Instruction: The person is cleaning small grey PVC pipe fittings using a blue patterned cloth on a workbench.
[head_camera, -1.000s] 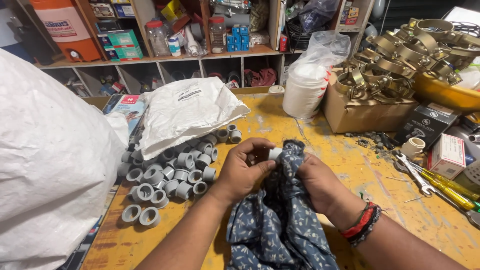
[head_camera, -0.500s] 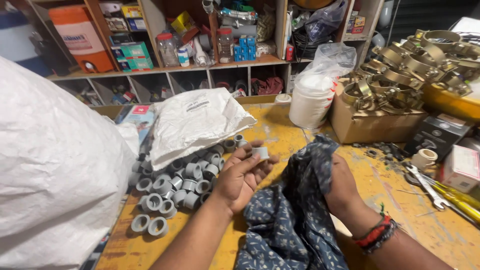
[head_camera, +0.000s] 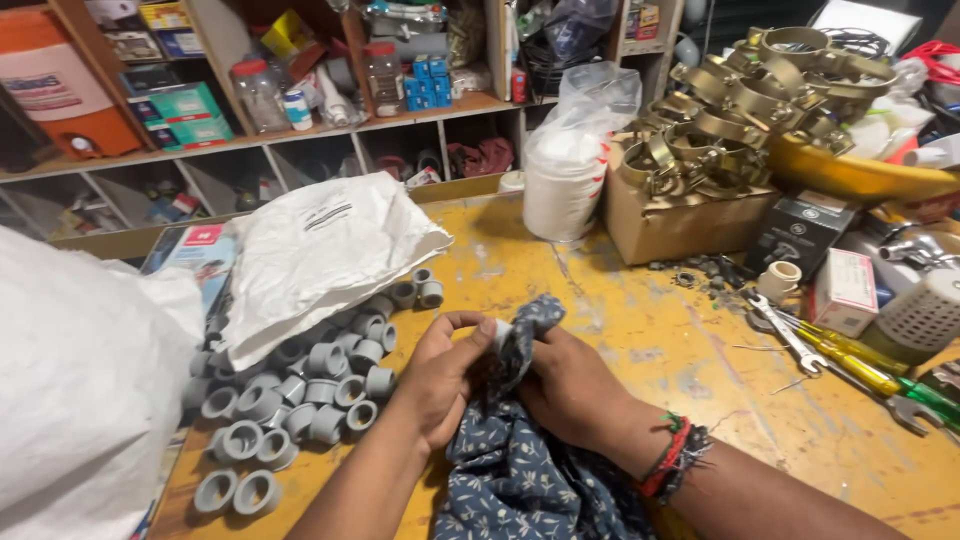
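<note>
Both hands, left (head_camera: 440, 375) & right (head_camera: 570, 385), closed on blue floral cloth (head_camera: 530, 470) w/ small pale fitting (head_camera: 502, 333), mostly wrapped; grey fittings (head_camera: 300, 390) just left of cloth, bare table (head_camera: 650, 330) right

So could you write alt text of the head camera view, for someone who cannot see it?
Two hands, left hand and right hand, hold a small white fitting wrapped in a blue flowered cloth over a yellow workbench. Grey pipe fittings lie heaped to the left beside a white sack.
</note>
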